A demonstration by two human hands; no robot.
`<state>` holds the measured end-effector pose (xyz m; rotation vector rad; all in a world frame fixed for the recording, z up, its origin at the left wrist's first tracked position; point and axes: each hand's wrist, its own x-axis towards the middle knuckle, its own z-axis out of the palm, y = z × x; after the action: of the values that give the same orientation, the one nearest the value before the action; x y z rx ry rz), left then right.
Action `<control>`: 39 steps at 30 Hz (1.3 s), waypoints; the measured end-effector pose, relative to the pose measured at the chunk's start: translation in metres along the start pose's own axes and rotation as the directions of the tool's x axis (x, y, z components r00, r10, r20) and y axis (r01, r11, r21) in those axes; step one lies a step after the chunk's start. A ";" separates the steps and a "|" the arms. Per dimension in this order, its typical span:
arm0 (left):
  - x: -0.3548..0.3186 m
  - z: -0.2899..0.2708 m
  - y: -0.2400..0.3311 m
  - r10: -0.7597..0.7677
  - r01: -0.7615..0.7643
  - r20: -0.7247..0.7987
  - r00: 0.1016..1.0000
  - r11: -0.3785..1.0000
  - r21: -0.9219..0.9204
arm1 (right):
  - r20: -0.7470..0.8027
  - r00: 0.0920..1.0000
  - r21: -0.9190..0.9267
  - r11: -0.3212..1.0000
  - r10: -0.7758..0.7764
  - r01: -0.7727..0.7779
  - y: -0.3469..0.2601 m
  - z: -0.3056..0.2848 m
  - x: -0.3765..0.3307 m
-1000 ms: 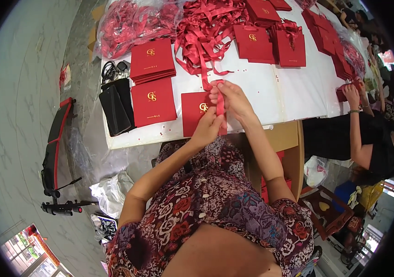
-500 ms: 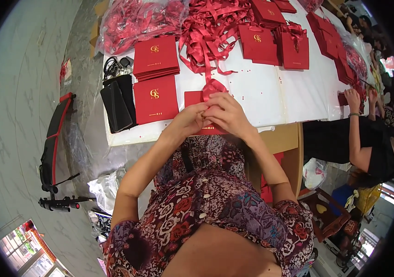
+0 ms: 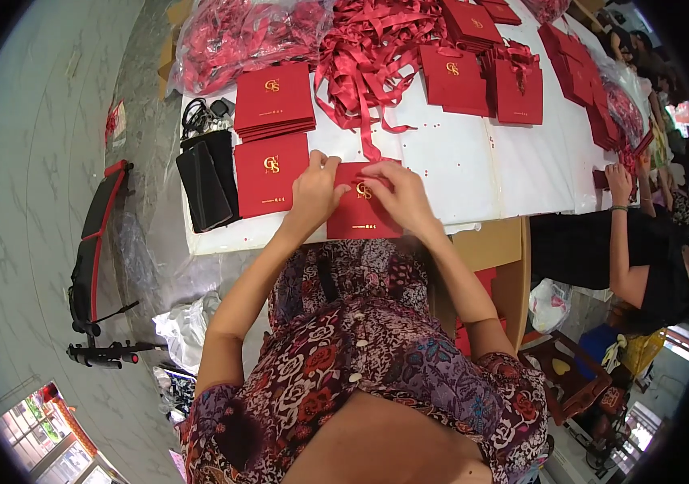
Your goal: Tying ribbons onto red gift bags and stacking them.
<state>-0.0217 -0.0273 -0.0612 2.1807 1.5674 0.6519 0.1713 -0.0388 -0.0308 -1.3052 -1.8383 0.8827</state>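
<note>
A flat red paper bag (image 3: 364,218) with a gold emblem lies at the table's front edge before me. My left hand (image 3: 316,192) is closed at its upper left side, thumb on its front and fingertips curled near the top. At the upper right, my right hand (image 3: 401,195) has its fingers bent over the top edge and its thumb against the front. A red ribbon (image 3: 370,145) runs down from the pile behind to that top edge, where its end is hidden. Immediately left lies another red bag (image 3: 272,173), below a stack of similar bags (image 3: 273,101).
A tangled ribbon heap (image 3: 372,64) and a clear plastic bag of ribbons (image 3: 251,40) sit farther back. A black phone-like slab (image 3: 206,185) lies at left. More red bags (image 3: 518,89) stand at right. A co-worker's hand (image 3: 620,184) works at the table's right side.
My hands have parted from a pinch over the red ribbon to the bag's two upper sides. The ribbon loop is gone from the bag's front, and its emblem now shows.
</note>
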 end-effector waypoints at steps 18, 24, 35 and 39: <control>0.004 -0.004 0.017 0.155 -0.167 -0.122 0.980 0.982 -0.092 | -0.156 0.982 -0.060 0.992 0.102 -0.113 0.003 0.035 0.004; 0.008 -0.003 0.014 0.033 -0.042 -0.041 0.999 0.967 -0.253 | -0.213 0.969 -0.008 0.992 0.124 -0.129 0.000 0.044 -0.001; 0.001 0.002 0.019 -0.022 -0.036 -0.135 0.991 0.910 -0.413 | -0.124 0.991 -0.085 0.996 -0.048 0.037 0.000 0.027 -0.003; 0.007 -0.010 0.022 -0.013 -0.043 -0.134 0.991 0.914 -0.403 | -0.028 0.998 0.115 0.992 -0.055 0.058 -0.009 0.002 0.005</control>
<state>-0.0086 -0.0272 -0.0396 1.8708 1.3303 1.0457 0.1638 -0.0367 -0.0233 -1.1821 -1.7693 0.9252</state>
